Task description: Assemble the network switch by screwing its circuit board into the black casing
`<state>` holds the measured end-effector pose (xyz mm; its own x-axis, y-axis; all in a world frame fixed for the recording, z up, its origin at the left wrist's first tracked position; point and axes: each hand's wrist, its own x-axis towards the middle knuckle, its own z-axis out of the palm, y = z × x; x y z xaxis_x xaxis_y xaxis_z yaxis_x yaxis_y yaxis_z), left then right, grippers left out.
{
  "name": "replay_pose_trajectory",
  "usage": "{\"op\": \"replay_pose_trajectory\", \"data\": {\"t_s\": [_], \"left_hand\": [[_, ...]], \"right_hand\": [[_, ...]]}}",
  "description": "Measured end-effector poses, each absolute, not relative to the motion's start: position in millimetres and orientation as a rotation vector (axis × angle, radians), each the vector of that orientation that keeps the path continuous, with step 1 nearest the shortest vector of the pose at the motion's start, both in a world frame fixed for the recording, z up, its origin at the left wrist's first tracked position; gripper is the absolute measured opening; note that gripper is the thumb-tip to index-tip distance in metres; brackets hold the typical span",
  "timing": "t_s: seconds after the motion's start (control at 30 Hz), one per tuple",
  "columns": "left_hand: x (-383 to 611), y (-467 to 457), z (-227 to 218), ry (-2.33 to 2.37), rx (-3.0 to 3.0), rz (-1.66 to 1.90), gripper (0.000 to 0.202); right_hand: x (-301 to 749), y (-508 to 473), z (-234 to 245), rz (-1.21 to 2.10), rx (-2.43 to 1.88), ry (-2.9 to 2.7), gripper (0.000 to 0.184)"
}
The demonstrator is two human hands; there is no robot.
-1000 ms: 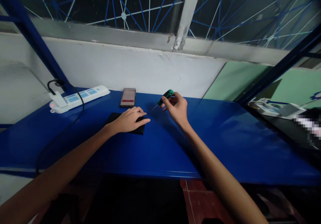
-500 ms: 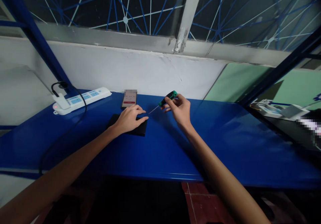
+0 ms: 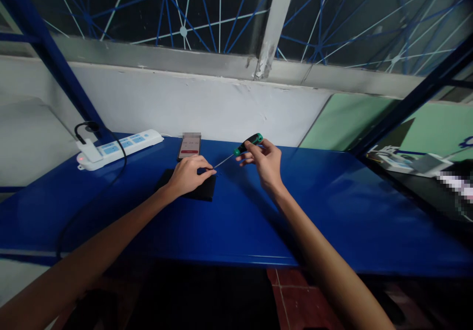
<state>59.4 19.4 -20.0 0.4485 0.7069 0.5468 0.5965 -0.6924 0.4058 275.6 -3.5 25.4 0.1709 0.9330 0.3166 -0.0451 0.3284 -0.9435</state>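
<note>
My right hand point(image 3: 266, 165) holds a screwdriver point(image 3: 248, 144) by its green and black handle, with thumb and fingers around it. The thin metal shaft slants down to the left. Its tip meets the fingertips of my left hand point(image 3: 189, 175), where thumb and forefinger pinch together. Whatever is between those fingertips is too small to make out. Beneath my left hand lies a flat black object point(image 3: 203, 191), partly covered by the hand. A few tiny dark specks point(image 3: 219, 174) lie on the blue table just right of the fingertips.
Behind my left hand is a phone point(image 3: 189, 146) with a lit screen. A white power strip point(image 3: 120, 148) with a plug and black cable lies at the back left of the blue table point(image 3: 236, 226). Blue frame posts rise at both sides; electronic parts point(image 3: 414, 162) sit far right.
The thumb and forefinger of my left hand have closed at the screwdriver's tip. The right hand keeps its hold, nearly still. The view has shifted slightly.
</note>
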Motion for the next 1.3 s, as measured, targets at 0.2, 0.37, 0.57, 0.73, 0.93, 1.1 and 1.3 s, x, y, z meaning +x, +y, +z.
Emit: {"op": "replay_pose_trajectory", "data": {"t_s": [0.2, 0.37, 0.57, 0.73, 0.93, 1.1, 1.3], "left_hand": [[59.4, 19.6, -21.3, 1.171, 2.587, 1.117, 0.016], [59.7, 18.8, -20.8, 1.201, 2.612, 1.099, 0.015], [60.4, 18.7, -20.8, 1.190, 2.624, 1.066, 0.017], [60.8, 19.1, -21.1, 1.166, 2.655, 1.067, 0.020], [60.7, 19.7, -22.2, 1.177, 2.681, 1.079, 0.021], [60.4, 19.9, -23.5, 1.169, 2.682, 1.105, 0.019], [59.8, 19.7, -23.2, 1.157, 2.633, 1.148, 0.015]], "right_hand": [[275.3, -4.5, 24.8, 0.900, -0.953, -1.161, 0.031], [275.2, -5.6, 24.8, 0.899, -0.954, -1.171, 0.032], [274.2, -4.8, 21.9, 0.892, -0.917, -1.193, 0.029], [272.5, -5.3, 20.2, 0.865, -0.947, -1.230, 0.030], [270.3, -8.3, 22.4, 0.839, -0.942, -1.284, 0.031], [269.2, -10.2, 23.3, 0.852, -0.855, -1.303, 0.029], [273.3, -10.6, 26.3, 0.881, -0.862, -1.305, 0.026]]}}
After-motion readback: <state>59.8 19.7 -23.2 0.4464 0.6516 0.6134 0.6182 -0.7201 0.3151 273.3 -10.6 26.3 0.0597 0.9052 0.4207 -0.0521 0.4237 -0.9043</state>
